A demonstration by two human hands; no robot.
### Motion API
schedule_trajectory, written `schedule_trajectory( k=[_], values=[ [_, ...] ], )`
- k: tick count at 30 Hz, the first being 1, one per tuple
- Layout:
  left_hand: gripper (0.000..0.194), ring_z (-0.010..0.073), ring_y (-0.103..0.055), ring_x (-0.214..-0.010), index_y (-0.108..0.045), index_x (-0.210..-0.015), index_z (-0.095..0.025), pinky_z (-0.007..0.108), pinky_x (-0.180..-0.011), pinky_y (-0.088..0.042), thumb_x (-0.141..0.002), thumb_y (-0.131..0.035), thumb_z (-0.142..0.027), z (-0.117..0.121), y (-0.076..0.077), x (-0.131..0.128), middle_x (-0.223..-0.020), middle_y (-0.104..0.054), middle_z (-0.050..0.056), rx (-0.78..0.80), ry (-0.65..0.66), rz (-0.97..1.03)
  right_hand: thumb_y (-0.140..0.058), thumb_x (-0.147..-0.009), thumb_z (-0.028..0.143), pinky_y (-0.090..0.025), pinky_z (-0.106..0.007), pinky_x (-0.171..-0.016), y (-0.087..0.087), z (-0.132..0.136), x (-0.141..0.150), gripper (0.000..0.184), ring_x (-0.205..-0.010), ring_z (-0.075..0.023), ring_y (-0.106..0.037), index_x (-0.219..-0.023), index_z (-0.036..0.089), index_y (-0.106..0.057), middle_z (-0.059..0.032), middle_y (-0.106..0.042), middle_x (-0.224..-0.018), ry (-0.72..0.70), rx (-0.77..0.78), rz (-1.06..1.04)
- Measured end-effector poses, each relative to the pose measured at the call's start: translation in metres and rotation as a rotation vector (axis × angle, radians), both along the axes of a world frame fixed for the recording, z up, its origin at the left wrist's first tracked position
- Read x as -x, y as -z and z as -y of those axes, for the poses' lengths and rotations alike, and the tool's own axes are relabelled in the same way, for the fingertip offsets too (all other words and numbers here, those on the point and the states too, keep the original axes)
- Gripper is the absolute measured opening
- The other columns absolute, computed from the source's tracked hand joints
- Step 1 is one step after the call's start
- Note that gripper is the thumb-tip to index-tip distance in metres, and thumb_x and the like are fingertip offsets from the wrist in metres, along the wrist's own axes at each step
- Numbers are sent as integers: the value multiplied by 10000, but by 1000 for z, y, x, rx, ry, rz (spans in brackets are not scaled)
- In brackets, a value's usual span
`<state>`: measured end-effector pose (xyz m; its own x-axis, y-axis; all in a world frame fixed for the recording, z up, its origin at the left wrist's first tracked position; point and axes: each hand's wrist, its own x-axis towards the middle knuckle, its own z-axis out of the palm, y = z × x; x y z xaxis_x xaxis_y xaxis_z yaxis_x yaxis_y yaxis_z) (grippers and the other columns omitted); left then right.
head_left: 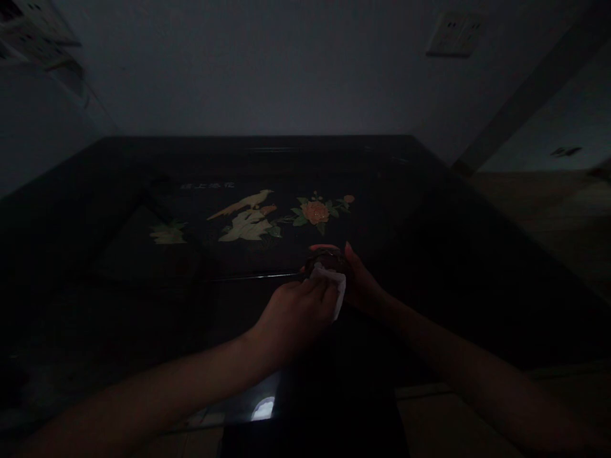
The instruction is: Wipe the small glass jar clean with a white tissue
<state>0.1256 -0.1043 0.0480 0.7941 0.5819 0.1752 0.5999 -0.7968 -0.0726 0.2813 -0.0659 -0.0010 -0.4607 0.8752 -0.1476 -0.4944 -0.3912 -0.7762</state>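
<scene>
In the dim light, my left hand [303, 312] is closed around a crumpled white tissue [340, 294]. The tissue presses against a dark, round, bowl-like object [329, 257] with a shiny rim. My right hand [360, 280] grips that object from its right side, thumb up along the edge and fingers behind it. Both hands meet over the near half of a glossy black table [405, 210]. What the round object is exactly cannot be made out in the darkness.
The tabletop carries a picture of a bird [252, 200] and a flower [316, 212], with pale characters above. A wall with a socket plate [456, 35] stands behind. More sockets [38, 35] are at upper left. A bright reflection [263, 408] shows near the front edge.
</scene>
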Motion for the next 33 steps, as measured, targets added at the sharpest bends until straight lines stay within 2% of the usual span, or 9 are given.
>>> schedule_trajectory(
  k=[6,11,13,16,19,23,26,29,33],
  values=[
    [268,189,-692,-883,-483,-1157,-103,289,-703,-578,-897,-463,-165,1,5,-2,-999,-709,92,165,12,182,-471,-834,656,-485,-326,-797,0,-1,1,548,-826,-193,-672,-1102,200,-614,-53,-727,-902,17,-11,2],
    [305,206,-661,-1002,-441,-1186,-127,319,-786,-570,-894,-478,-206,-2,2,-4,-1097,-682,96,305,-2,215,-421,-867,633,-484,-338,-804,-3,-1,-1,536,-825,-199,-678,-1108,194,-612,-61,-729,-904,25,13,9],
    [324,205,-668,-975,-427,-1208,-127,321,-772,-571,-895,-475,-200,-3,1,-3,-1082,-685,93,318,-10,189,-411,-870,634,-481,-346,-813,-3,-1,-1,538,-831,-202,-678,-1109,195,-611,-65,-729,-917,30,14,13],
    [304,200,-684,-888,-442,-1201,-115,317,-713,-573,-904,-460,-182,-5,1,-1,-1013,-700,83,279,-2,116,-437,-857,641,-479,-337,-818,-3,0,0,538,-850,-197,-673,-1112,201,-614,-63,-726,-937,23,5,17],
    [289,205,-686,-874,-482,-1179,-113,313,-680,-570,-892,-466,-138,-4,0,1,-1015,-700,87,160,0,44,-486,-826,656,-479,-317,-819,-1,0,0,540,-863,-186,-666,-1102,211,-618,-48,-721,-942,18,-7,7],
    [277,208,-687,-880,-539,-1151,-130,302,-648,-562,-886,-462,-110,2,-2,0,-1048,-695,94,5,-97,-23,-500,-811,671,-475,-305,-830,0,-1,0,547,-875,-173,-658,-1113,227,-607,-33,-710,-965,-10,-15,13],
    [337,230,-649,-1037,-520,-1217,-100,299,-709,-562,-889,-444,-103,5,-3,-1,-1191,-645,146,-66,-167,-49,-500,-818,662,-469,-301,-863,1,-1,0,529,-894,-165,-655,-1103,231,-612,-30,-707,-973,-11,-20,4],
    [395,252,-562,-1195,-470,-1289,-66,321,-802,-554,-904,-393,-105,5,2,-2,-1313,-566,190,-78,-181,-60,-523,-810,652,-471,-296,-870,1,-1,0,504,-896,-161,-657,-1074,237,-631,-21,-709,-961,5,5,-14],
    [417,252,-525,-1241,-432,-1326,-57,334,-864,-538,-920,-362,-124,0,11,-4,-1337,-547,197,-47,-147,-20,-520,-812,649,-466,-308,-881,0,-1,-1,495,-899,-169,-654,-1061,237,-638,-24,-708,-952,30,36,-9]
  ],
)
